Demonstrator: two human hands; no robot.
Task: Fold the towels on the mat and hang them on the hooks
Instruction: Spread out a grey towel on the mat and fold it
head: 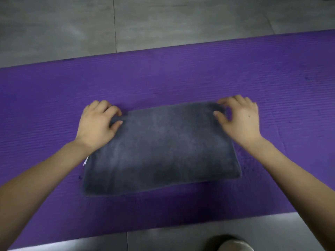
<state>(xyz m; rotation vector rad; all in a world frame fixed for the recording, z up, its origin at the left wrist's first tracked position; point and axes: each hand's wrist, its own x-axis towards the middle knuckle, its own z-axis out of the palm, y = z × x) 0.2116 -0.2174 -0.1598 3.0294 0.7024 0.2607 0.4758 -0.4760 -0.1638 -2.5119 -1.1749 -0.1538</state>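
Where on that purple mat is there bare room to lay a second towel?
Bare mat stretches left of the left hand, right of the right hand, and beyond the grey towel. The middle is crowded.

Left hand [97,122], right hand [239,116] at towel [161,149] corners

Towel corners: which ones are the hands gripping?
On the towel, the two far corners: left hand pinches far-left, right hand far-right. Near corners lie free on the mat.
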